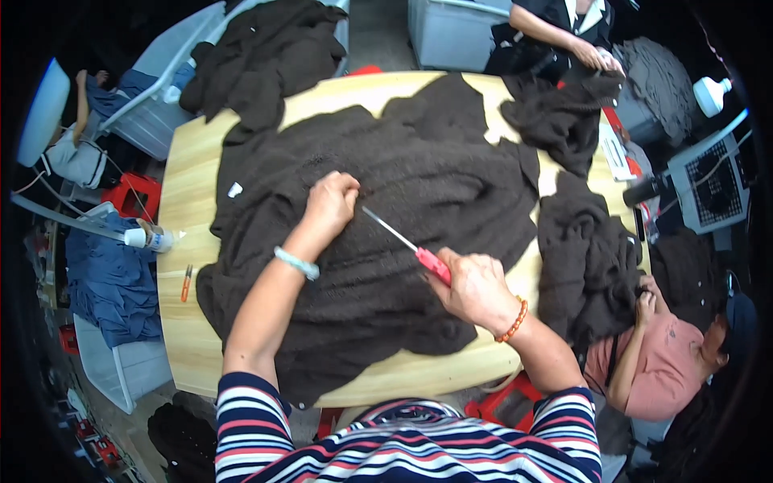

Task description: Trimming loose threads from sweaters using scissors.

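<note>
A dark brown knitted cloth (378,266) lies spread and rumpled over the middle of the table. My left hand (330,205) is closed in a pinch over its upper middle part; what the fingertips hold, if anything, is too small to make out. My right hand (479,290) grips a thin metal-shafted tool (432,262) by its pinkish-red handle. The shaft slants up and left, with its tip close to my left fingertips. From here I cannot tell whether the tip touches the knit.
More dark brown knits lie on the pale wooden table's (193,346) right side. Orange-handled snips (187,283) rest at its left edge. Grey bins (121,378) with blue cloth stand left. Co-workers sit at the right (656,362), far right (564,32) and far left (78,161).
</note>
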A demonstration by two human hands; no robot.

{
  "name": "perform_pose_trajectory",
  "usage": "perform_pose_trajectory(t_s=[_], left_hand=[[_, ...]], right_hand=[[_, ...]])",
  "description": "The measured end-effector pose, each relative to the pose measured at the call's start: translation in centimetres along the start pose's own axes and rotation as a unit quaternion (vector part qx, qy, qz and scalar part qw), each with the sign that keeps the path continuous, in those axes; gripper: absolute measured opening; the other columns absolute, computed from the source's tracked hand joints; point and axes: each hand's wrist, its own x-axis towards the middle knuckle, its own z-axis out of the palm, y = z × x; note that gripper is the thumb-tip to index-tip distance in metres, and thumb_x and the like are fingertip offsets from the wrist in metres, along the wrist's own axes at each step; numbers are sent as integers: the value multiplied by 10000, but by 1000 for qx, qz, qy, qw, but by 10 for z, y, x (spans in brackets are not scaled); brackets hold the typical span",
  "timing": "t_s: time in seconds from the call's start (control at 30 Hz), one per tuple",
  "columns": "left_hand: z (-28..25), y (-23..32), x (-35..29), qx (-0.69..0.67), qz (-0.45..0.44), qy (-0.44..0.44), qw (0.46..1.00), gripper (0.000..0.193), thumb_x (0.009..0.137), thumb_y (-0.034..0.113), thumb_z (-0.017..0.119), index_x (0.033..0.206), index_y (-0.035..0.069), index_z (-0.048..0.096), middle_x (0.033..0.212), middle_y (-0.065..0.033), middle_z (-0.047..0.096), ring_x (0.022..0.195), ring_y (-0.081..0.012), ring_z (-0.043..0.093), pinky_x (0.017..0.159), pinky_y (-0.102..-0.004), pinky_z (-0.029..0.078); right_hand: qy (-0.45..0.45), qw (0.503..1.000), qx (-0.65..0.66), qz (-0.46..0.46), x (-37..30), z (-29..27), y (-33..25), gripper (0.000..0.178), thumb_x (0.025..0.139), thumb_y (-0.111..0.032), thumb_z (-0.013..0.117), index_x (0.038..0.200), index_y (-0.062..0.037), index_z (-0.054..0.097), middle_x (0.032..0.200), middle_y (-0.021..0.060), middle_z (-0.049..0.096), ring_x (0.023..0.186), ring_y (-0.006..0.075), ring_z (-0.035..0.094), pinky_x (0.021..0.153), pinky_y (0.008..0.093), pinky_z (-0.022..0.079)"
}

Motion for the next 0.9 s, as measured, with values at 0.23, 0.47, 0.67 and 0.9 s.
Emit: perform_pose_trajectory(t_s=[0.23, 0.47, 0.67, 0.9], left_hand=[[-41, 105, -47, -30, 202, 27, 979, 217, 745, 94, 740, 929, 41, 638, 850, -116, 599, 825, -321, 586, 734, -428, 471], [47, 136, -143, 171, 339, -212, 901, 637, 803, 223, 664, 1405, 153, 470, 1386, -225, 424, 1150, -330, 475, 937, -445, 398], [77, 142, -103, 227, 260, -138, 929, 589, 794, 180, 686, 1350, 102, 510, 1275, -187, 517, 1127, -331, 494, 923, -447, 390], [55, 126, -58, -298, -92, -130, 941, 146, 900, 106, 676, 995, -5, 678, 866, -33, 680, 791, -128, 621, 739, -266, 503]], right_hand=[[62, 985, 8, 159, -45, -21, 78, 238, 881, -271, 667, 888, -53, 572, 735, 208, 635, 741, 421, 636, 659, 484, 503], [16, 965, 4, 262, -118, 26, 126, 226, 868, -285, 652, 891, -70, 587, 720, 212, 645, 733, 420, 650, 657, 507, 506], [-1, 956, 22, 294, -151, 24, 138, 257, 857, -297, 675, 901, -51, 616, 747, 219, 663, 757, 413, 663, 683, 490, 519], [-8, 954, 31, 298, -164, 27, 154, 266, 863, -305, 666, 911, -48, 617, 781, 228, 667, 783, 418, 661, 733, 491, 522]])
